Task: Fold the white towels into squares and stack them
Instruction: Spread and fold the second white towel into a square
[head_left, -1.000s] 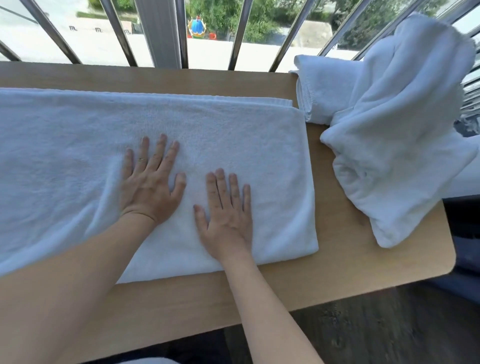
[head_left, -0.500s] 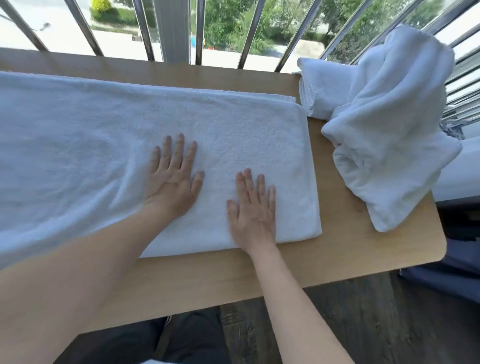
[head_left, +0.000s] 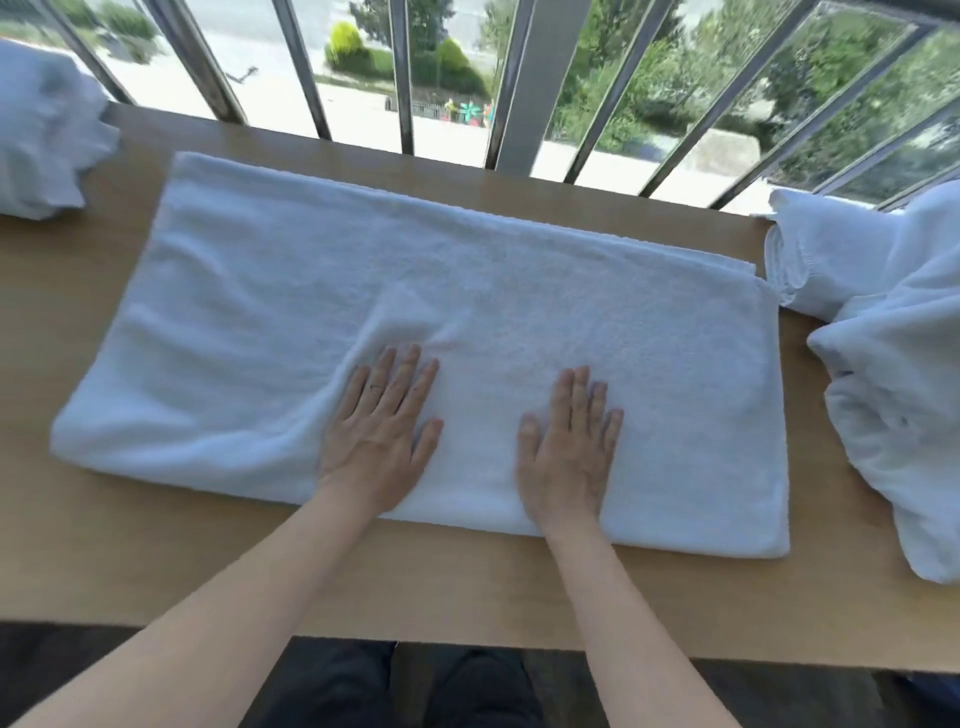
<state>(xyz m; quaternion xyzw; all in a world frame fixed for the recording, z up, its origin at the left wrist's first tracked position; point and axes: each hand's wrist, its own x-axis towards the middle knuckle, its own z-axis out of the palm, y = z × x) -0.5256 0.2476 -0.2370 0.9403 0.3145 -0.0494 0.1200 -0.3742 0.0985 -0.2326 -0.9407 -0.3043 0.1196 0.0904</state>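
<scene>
a crumpled towel (head_left: 41, 130) is lying at the far left corner of the table (head_left: 156, 571), well apart from the work. the flat towel (head_left: 545, 291) is lying as a long rectangle across the middle of the table, its long side running along the far edge and its near side sitting back from the near edge. its left half is carrying ripples.

the left hand (head_left: 382, 431) is pressing palm-down on the flat towel close to its near side, fingers straight and close together, holding nothing. a raised fold is standing just beyond its fingertips. the right hand (head_left: 569, 447) is pressing flat in the same way just to the right, fingers extended, holding nothing.

compared with a second ago, both hands are staying flat on the cloth and drifting slightly apart, and the view is swinging left, so the towel's left end is now showing.

judgement: smoothing is in progress. the right half is reading flat, the left half not yet. the raised fold is needing a stroke toward the left end before one short end is brought over the other.

a heap of white towels (head_left: 893, 395) is waiting at the right edge, just beside the flat towel's far right corner.
</scene>
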